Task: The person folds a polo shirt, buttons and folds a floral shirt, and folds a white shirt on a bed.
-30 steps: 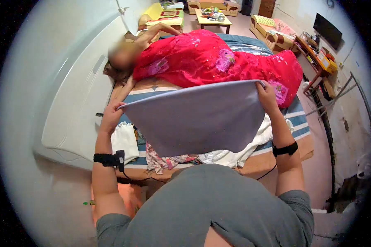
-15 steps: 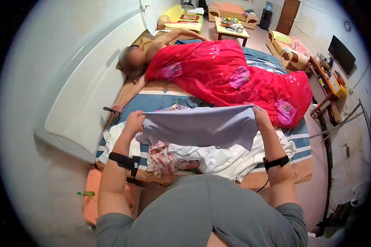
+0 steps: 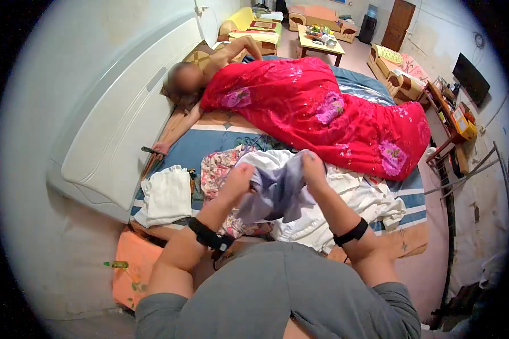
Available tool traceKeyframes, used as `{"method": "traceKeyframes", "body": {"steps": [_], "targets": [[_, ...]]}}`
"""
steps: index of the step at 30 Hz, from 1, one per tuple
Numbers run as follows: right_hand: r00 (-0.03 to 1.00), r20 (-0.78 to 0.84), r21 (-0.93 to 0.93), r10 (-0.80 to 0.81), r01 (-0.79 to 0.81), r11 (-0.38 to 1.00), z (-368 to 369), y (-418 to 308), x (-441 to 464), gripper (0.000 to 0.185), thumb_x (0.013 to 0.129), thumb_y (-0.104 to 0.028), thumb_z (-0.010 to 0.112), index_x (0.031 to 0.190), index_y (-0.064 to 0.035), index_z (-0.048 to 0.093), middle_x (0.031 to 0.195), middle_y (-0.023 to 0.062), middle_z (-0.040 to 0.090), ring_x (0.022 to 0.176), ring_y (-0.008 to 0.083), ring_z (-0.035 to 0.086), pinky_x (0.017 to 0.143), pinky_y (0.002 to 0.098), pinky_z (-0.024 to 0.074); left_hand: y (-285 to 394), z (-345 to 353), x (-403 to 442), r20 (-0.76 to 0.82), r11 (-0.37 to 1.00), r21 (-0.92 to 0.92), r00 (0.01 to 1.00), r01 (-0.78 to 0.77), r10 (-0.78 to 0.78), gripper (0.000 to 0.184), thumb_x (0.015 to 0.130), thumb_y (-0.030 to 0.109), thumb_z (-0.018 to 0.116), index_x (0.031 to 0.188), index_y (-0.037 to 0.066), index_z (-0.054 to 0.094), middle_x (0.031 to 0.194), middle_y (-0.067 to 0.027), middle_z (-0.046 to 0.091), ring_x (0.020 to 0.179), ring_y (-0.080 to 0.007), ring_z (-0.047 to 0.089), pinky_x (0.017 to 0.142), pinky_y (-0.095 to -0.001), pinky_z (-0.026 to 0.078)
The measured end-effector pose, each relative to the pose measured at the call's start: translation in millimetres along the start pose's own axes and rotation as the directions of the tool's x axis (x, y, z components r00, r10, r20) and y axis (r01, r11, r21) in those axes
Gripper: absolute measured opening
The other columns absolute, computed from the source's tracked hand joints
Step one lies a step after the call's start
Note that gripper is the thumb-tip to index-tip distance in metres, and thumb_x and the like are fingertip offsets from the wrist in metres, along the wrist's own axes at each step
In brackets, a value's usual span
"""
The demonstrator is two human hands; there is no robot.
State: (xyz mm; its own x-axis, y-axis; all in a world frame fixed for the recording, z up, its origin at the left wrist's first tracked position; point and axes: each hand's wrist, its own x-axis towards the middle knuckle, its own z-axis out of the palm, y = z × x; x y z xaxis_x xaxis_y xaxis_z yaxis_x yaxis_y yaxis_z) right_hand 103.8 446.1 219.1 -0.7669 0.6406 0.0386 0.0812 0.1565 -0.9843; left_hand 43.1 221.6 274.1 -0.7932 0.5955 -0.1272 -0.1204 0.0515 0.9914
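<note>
A grey-blue cloth (image 3: pixel 278 189), perhaps a garment, hangs bunched between my two hands above the bed. My left hand (image 3: pixel 240 179) is closed on one end of it, and my right hand (image 3: pixel 313 168) grips the other end. Beneath and behind the cloth lie a flowered garment (image 3: pixel 218 169) and white clothes (image 3: pixel 353 198), loosely heaped. Left of the heap is a folded white garment (image 3: pixel 168 195), flat on the bed.
A person (image 3: pixel 201 82) lies across the bed (image 3: pixel 192 144) under a red flowered quilt (image 3: pixel 288 107), one hand holding a dark phone-like object (image 3: pixel 152 150). A pale headboard (image 3: pixel 121 118) borders the left. An orange stool (image 3: pixel 131 277) with a small bottle (image 3: pixel 117 264) stands at lower left.
Both my hands have come closer together, so the cloth went from stretched wide to bunched and sagging. The folded white garment at left is now uncovered. The lying person's far arm has bent.
</note>
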Motion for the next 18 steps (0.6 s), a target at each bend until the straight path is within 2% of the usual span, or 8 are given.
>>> {"method": "traceKeyframes", "body": {"steps": [2, 4, 8, 9, 12, 14, 16, 18], "targets": [[0.974, 0.08, -0.158, -0.212, 0.223, 0.962, 19.8, -17.0, -26.5, 0.029, 0.088, -0.027, 0.045, 0.09, 0.0013, 0.053, 0.075, 0.0189, 0.058, 0.068, 0.0298, 0.057, 0.063, 0.04, 0.0429, -8.3, 21.2, -1.5, 0.062, 0.994, -0.084, 0.996, 0.068, -0.063, 0.019, 0.092, 0.022, 0.042, 0.088, 0.006, 0.052, 0.069, -0.001, 0.053, 0.057, -0.0107, 0.054, 0.046, -0.0257, 0.046], [0.929, 0.271, -0.086, -0.253, 0.285, 0.955, 29.6, -45.8, -59.0, 0.029, 0.087, -0.028, 0.047, 0.091, 0.0007, 0.052, 0.077, 0.0221, 0.059, 0.071, 0.032, 0.058, 0.065, 0.04, 0.0436, -20.0, 42.2, -3.1, 0.056, 0.966, -0.253, 0.998, 0.051, -0.038, 0.019, 0.093, 0.021, 0.041, 0.091, 0.005, 0.052, 0.078, -0.0023, 0.054, 0.065, -0.0116, 0.055, 0.05, -0.0269, 0.048], [0.878, 0.461, -0.035, -0.13, 0.164, 0.986, 21.2, -65.1, -76.9, 0.032, 0.087, -0.028, 0.05, 0.1, -0.0001, 0.047, 0.076, 0.0217, 0.059, 0.074, 0.0327, 0.059, 0.066, 0.0398, 0.045, 0.3, 49.2, -20.3, 0.071, 0.915, -0.386, 0.992, 0.12, -0.1, 0.02, 0.093, 0.021, 0.04, 0.096, 0.003, 0.05, 0.087, -0.0047, 0.056, 0.072, -0.0136, 0.056, 0.061, -0.0278, 0.048], [0.83, 0.528, -0.08, -0.181, 0.261, 0.962, 15.2, -78.3, -83.3, 0.024, 0.087, -0.018, 0.053, 0.101, -0.0009, 0.045, 0.083, 0.0114, 0.059, 0.082, 0.0135, 0.056, 0.07, 0.0302, 0.0458, -3.0, 47.3, -21.2, 0.074, 0.905, -0.405, 0.991, 0.129, -0.108, 0.02, 0.093, 0.021, 0.04, 0.096, 0.003, 0.05, 0.087, -0.005, 0.056, 0.074, -0.0134, 0.056, 0.065, -0.0277, 0.048], [0.742, 0.523, -0.031, -0.419, 0.508, 0.861, 11.1, -62.5, -88.2, 0.032, 0.082, -0.014, 0.06, 0.107, -0.0011, 0.044, 0.087, 0.0111, 0.059, 0.084, 0.0137, 0.056, 0.072, 0.0301, 0.0455, -4.2, 45.3, -24.9, 0.125, 0.876, -0.467, 0.99, 0.122, -0.072, 0.017, 0.093, 0.019, 0.042, 0.097, 0.005, 0.051, 0.087, -0.0043, 0.056, 0.074, -0.0109, 0.056, 0.069, -0.0227, 0.047], [0.748, 0.518, -0.081, -0.416, 0.527, 0.846, 3.5, -59.8, -85.2, 0.038, 0.075, -0.007, 0.064, 0.109, -0.001, 0.046, 0.091, 0.0102, 0.058, 0.083, 0.0132, 0.054, 0.075, 0.0289, 0.0446, 6.7, 45.5, -30.4, 0.218, 0.882, -0.406, 0.963, 0.239, -0.161, 0.018, 0.093, 0.019, 0.042, 0.098, 0.005, 0.052, 0.088, -0.0037, 0.056, 0.075, -0.0107, 0.055, 0.069, -0.0239, 0.046], [0.766, 0.575, 0.024, -0.288, 0.336, 0.942, -0.1, -51.6, -79.6, 0.041, 0.071, -0.003, 0.059, 0.11, 0.0008, 0.046, 0.092, 0.0147, 0.058, 0.084, 0.0186, 0.055, 0.076, 0.0301, 0.0445, 17.1, 40.0, -32.2, 0.302, 0.874, -0.425, 0.947, 0.236, -0.109, 0.021, 0.092, 0.02, 0.044, 0.098, 0.003, 0.055, 0.087, -0.0033, 0.059, 0.078, -0.0138, 0.057, 0.073, -0.0273, 0.046], [0.773, 0.54, 0.125, -0.334, 0.318, 0.94, 0.7, -38.8, -76.9, 0.034, 0.076, -0.003, 0.057, 0.109, -0.0008, 0.049, 0.088, 0.0064, 0.058, 0.082, 0.0121, 0.052, 0.074, 0.0265, 0.0439, 34.9, 26.5, -30.0, 0.381, 0.99, 0.115, 0.924, -0.084, 0.034, 0.02, 0.09, 0.02, 0.049, 0.095, 0.003, 0.058, 0.082, -0.0029, 0.06, 0.074, -0.0136, 0.058, 0.071, -0.0266, 0.047]]}}
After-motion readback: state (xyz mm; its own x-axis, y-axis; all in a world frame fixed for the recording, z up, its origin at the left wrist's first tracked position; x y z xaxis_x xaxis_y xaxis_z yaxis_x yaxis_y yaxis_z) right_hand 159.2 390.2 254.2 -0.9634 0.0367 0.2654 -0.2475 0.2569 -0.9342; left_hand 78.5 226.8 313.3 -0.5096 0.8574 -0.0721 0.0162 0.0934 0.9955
